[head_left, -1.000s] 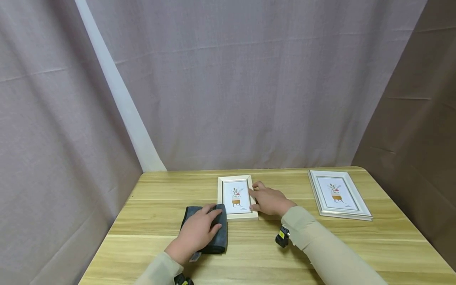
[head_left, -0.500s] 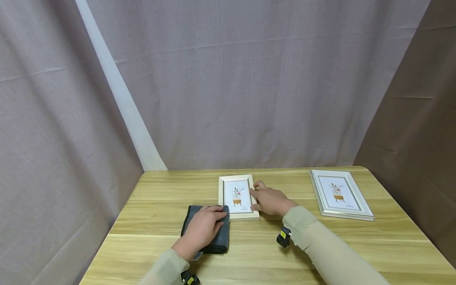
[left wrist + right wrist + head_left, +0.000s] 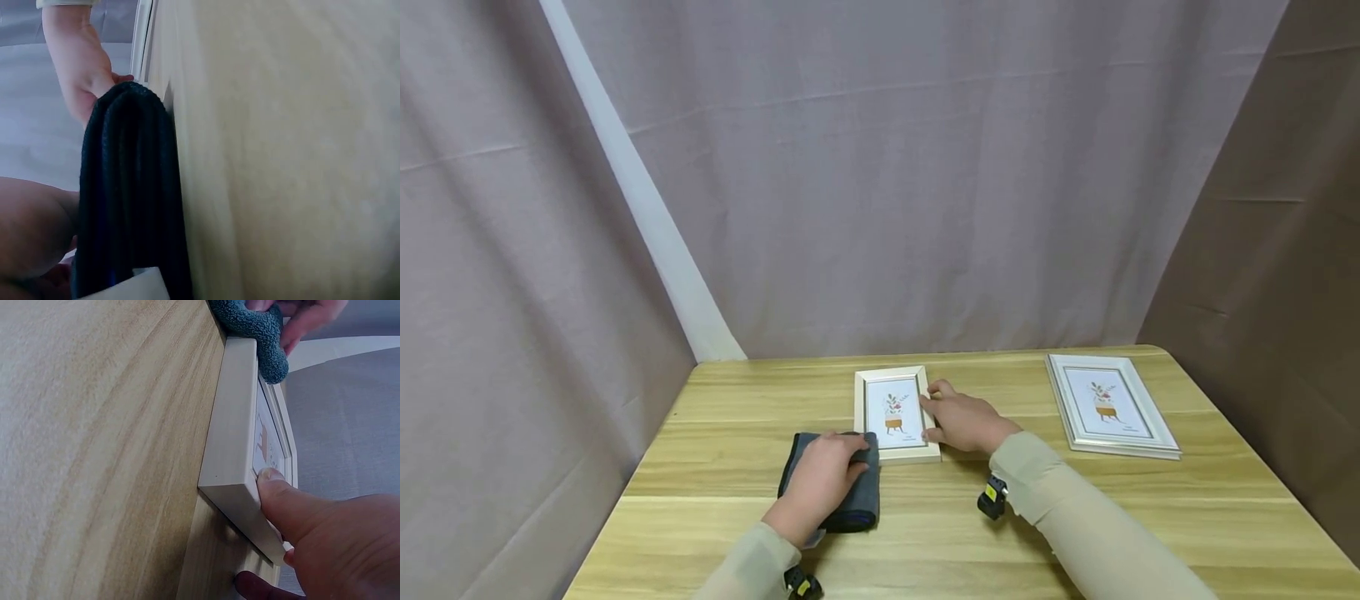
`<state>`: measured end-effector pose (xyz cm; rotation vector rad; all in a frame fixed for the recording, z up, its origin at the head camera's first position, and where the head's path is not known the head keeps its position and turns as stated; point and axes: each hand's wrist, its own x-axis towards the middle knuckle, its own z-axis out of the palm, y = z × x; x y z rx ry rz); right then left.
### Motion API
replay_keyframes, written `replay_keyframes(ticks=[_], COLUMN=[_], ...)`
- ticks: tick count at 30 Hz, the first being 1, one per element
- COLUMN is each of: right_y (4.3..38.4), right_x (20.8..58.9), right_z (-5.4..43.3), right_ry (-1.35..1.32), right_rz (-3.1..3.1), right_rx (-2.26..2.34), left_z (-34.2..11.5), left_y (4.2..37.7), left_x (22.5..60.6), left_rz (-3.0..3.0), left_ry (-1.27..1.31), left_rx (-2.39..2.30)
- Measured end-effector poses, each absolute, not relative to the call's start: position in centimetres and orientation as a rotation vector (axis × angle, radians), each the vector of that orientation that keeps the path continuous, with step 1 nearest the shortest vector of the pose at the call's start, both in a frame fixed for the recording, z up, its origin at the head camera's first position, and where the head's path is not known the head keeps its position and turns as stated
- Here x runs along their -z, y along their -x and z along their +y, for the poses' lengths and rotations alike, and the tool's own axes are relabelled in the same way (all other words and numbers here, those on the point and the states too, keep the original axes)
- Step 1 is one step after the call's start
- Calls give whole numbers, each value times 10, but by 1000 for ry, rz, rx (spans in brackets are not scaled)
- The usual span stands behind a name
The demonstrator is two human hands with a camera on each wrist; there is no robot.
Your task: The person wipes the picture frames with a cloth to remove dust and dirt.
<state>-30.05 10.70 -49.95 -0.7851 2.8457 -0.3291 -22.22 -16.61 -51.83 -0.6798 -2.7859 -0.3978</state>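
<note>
A cream picture frame (image 3: 934, 454) with a flower-pot print lies face up near the table's back middle. My right hand (image 3: 966, 421) holds its right side; in the right wrist view the thumb (image 3: 284, 500) presses on the front face. To the left, my left hand (image 3: 816, 479) grips a folded dark grey cloth (image 3: 861, 500), fingers bent over its top. The cloth's upper right corner overlaps the frame's lower left corner. Its stacked folds (image 3: 131, 162) and a white tag (image 3: 140, 284) show in the left wrist view.
A second, white picture frame (image 3: 1067, 400) with a similar print lies at the table's right. The wooden table (image 3: 970, 550) ends at the back against a grey-mauve curtain (image 3: 880, 183).
My left hand's fingers have drawn in and bent more over the cloth. The cloth shifted slightly toward the frame. My right hand stays at the frame's right side.
</note>
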Motion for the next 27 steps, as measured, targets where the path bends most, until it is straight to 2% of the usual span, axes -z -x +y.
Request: replay_keyframes(ticks=[11, 27], right_y=[301, 301], right_x=[500, 498], right_z=[109, 106], right_ry=[795, 777], right_rz=[2841, 2846], right_rx=[329, 309], left_z=[-151, -105], left_y=[228, 234], left_x=[515, 520], left_rz=[-2733, -2737], left_ry=[723, 795], left_rx=[415, 372])
